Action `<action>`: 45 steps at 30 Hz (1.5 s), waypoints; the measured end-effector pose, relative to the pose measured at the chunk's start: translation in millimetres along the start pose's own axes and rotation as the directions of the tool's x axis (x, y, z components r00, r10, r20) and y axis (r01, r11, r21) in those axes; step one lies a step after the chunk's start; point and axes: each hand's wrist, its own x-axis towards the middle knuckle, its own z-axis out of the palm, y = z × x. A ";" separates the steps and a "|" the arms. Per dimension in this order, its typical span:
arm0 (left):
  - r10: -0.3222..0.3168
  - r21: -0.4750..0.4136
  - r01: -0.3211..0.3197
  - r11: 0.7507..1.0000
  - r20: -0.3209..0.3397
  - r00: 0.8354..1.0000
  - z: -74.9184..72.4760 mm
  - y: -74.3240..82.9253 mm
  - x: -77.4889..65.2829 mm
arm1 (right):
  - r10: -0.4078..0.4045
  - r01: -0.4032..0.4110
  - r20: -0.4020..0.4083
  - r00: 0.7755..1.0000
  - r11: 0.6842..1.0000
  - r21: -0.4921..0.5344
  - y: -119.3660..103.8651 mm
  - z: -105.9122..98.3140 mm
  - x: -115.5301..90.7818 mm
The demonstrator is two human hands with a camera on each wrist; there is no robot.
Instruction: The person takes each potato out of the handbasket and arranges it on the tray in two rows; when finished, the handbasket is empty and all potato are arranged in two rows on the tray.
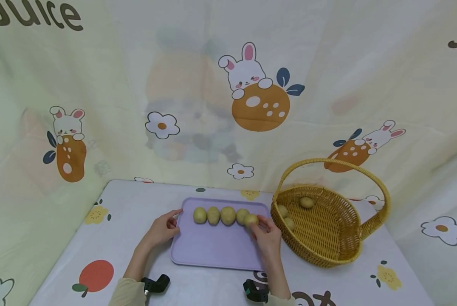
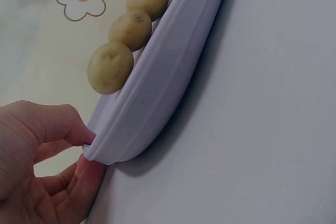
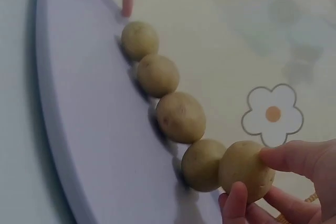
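On the table lies a lilac tray (image 1: 217, 255) with a row of several potatoes (image 1: 227, 216) along its far part. My left hand (image 1: 162, 228) pinches the tray's left edge; in the left wrist view a finger lies over the rim and others are below it. At the right end of the row, my right hand (image 1: 267, 240) holds a potato (image 3: 245, 170) between thumb and fingers. This potato overlaps the last one of the row in the right wrist view; whether it touches the tray is hidden.
A woven basket (image 1: 316, 242) with a tall handle stands just right of the tray, with 3 potatoes (image 1: 306, 202) visible inside. Behind the table hangs a printed curtain (image 1: 198, 85). A patterned cloth (image 1: 136, 199) covers the table.
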 end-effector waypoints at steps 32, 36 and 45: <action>0.046 -0.018 -0.046 0.999 0.001 0.999 -1.4 0.7 1.9 | -0.067 0.065 0.276 0.959 0.998 0.019 26.0 93.8 -50.2; 0.053 -0.014 -0.053 0.999 -0.006 0.999 -1.7 0.6 0.9 | -0.113 0.120 0.263 0.958 0.993 -0.008 26.8 97.4 -51.0; 0.038 -0.023 -0.038 0.999 -0.014 0.999 -2.5 -1.2 1.1 | -0.187 0.219 0.274 0.943 0.972 -0.090 26.4 104.1 -54.1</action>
